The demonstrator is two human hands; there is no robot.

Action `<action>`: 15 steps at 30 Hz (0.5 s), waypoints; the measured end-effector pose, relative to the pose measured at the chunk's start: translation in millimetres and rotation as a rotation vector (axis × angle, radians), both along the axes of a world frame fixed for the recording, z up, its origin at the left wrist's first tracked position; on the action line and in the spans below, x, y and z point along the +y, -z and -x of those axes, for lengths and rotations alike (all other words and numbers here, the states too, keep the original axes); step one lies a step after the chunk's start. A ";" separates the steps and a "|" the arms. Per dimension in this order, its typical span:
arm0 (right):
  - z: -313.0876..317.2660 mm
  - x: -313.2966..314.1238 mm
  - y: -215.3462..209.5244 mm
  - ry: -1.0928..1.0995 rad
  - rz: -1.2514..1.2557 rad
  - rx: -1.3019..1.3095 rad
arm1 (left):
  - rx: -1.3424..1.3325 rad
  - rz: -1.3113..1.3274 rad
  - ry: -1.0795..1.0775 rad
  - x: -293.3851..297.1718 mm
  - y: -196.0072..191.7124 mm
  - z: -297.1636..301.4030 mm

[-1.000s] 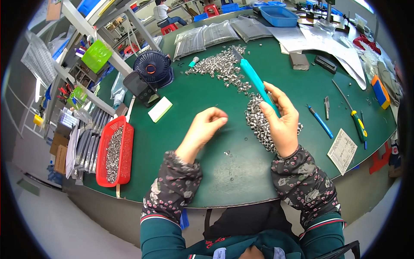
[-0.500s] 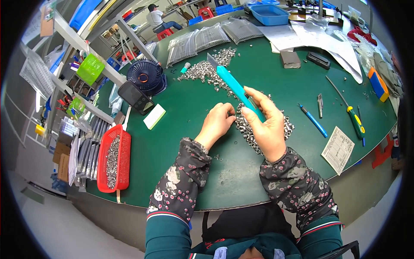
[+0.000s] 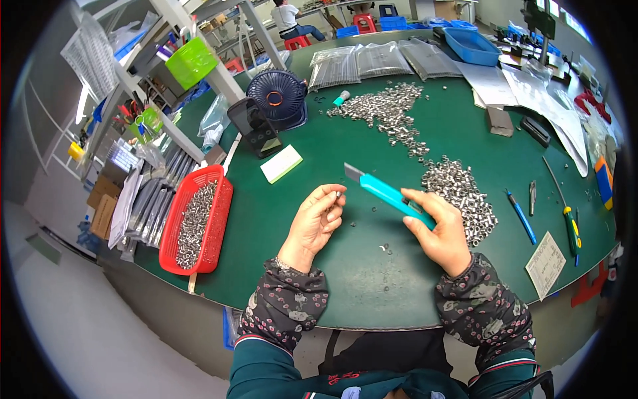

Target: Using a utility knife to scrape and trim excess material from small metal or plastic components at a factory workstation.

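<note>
1. One broad green table (image 3: 332, 143) fills most of the view, its bare top spreading rightward from the red basket.
2. The person's dark green garment (image 3: 266, 369), nearer than the red basket and to its right, bears red lettering on the chest, bent by the lens.
3. The red basket (image 3: 219, 226), set at the table's left edge, is filled with small metal pieces; its visible side shows no clear label.
4. A loose heap of short metal tubes (image 3: 458, 196) lies far to the right of the red basket.
5. A dark blue fan (image 3: 274, 96) stands beyond the red basket and to its right; no lettering on it can be read.
6. The right hand (image 3: 444, 233), well to the right of the red basket, is clamped around a teal utility knife (image 3: 389, 194). The blade is out, pointing leftward and away from the person.
7. The left hand (image 3: 309, 226), nearer to the red basket, has thumb and forefinger pinched together, the other fingers loosely curled.
8. A printed card (image 3: 546, 266), farthest right of the red basket, carries a close grid of print, too small to read.
9. A small metal piece (image 3: 338, 193) sits in that pinch, right of the red basket and apart from the blade.
</note>
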State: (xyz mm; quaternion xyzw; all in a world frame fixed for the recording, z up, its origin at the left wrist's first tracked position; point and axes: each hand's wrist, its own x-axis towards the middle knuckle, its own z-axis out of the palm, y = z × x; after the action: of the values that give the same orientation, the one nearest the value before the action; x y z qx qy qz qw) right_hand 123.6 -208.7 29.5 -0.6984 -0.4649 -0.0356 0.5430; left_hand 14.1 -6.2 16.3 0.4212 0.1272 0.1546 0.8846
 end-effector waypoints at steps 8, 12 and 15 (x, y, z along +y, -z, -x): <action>1.5 3.8 10.0 -0.116 0.131 0.004 | -0.042 -0.026 -0.034 6.7 3.2 2.6; 1.8 4.3 12.1 -0.139 0.156 0.045 | -0.074 -0.038 -0.051 7.8 7.5 2.5; 1.1 3.7 12.9 -0.149 0.140 0.054 | -0.098 -0.065 -0.035 5.7 8.1 1.5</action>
State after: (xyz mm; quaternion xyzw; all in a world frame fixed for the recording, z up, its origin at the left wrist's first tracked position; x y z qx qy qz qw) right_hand 122.5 -205.0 16.7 -0.6990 -0.5020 0.0561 0.5063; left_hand 12.6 -0.4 8.1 0.4393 0.0860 0.1947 0.8728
